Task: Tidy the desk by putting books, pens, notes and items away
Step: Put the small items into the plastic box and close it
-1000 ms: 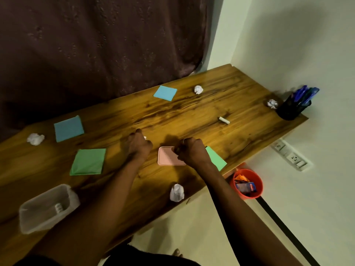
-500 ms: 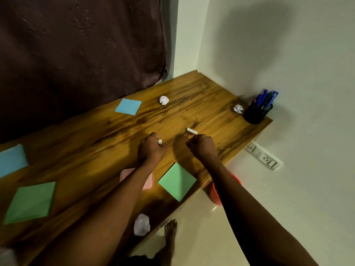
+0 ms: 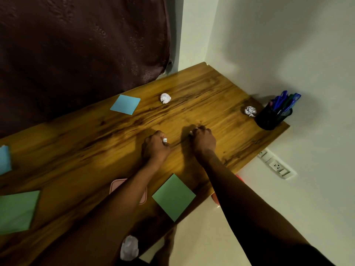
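My left hand [image 3: 156,149] is curled tight at mid-frame, low over the counter [image 3: 221,93], its fingers [image 3: 160,136] pinching a small white piece [image 3: 164,140]. My right hand [image 3: 204,141] is curled too, gripping a white stub [image 3: 190,133] that is mostly hidden and hard to name. My left forearm covers much of a pink tray [image 3: 114,186], and a blue note [image 3: 4,160] is cut off at the left edge. At right, a black pen cup [image 3: 269,120] holds blue pens [image 3: 284,100].
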